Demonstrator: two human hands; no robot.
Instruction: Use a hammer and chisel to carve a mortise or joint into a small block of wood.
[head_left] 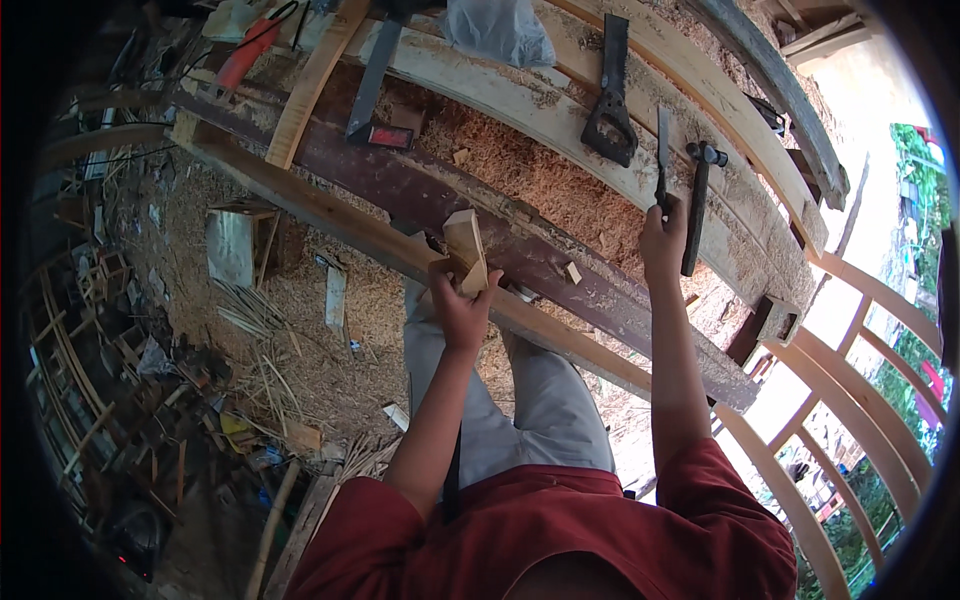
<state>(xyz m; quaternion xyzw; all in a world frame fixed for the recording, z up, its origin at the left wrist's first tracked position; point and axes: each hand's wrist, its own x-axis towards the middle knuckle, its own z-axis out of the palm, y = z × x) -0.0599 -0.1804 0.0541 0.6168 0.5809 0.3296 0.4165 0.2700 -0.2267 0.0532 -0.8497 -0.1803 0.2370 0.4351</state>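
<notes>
My left hand [462, 300] grips a small pale wooden block [463, 240] over the near edge of a long light beam [349, 226], beside a reddish-brown plank [590, 300]. To the right, my right hand [663, 235] is closed round the dark handle of a chisel [662, 140], blade pointing away from me. A hammer [698, 200] with a dark handle lies just right of the chisel, and a saw with a black handle [608, 135] lies above them on the pale planks. A loose wood chip [572, 272] sits on the brown plank.
A metal tool [370, 80], a red-handled tool [247, 55] and a plastic bag [498, 25] lie along the top. A box [230, 245], sticks and scraps [270, 360] cover the shavings-strewn ground at left. Curved wooden strips [830, 380] fill the right, with foliage beyond.
</notes>
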